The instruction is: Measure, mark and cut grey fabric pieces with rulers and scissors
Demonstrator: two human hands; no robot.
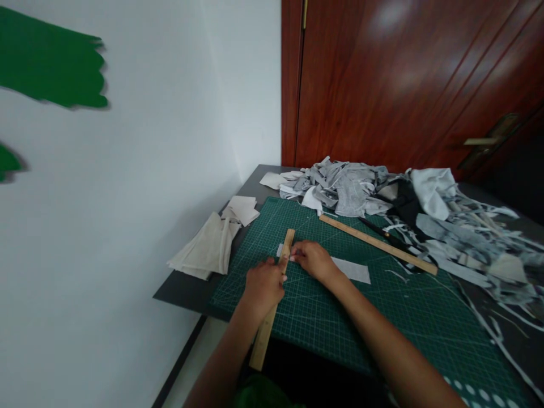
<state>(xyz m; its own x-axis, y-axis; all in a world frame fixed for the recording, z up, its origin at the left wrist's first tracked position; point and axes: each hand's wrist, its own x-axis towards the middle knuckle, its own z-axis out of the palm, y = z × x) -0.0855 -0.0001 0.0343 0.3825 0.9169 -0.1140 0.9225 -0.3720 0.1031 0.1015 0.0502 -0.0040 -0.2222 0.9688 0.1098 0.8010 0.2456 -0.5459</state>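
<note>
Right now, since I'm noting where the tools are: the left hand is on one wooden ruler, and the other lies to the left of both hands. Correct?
The side is wrong: the other ruler lies to the right, as the head view shows. The left hand is indeed on one wooden ruler.

Pale-gridded green cutting mat point(314, 322), tan ruler point(267, 327), whitish fabric strip point(352, 270), red-brown door point(374, 85)
</note>
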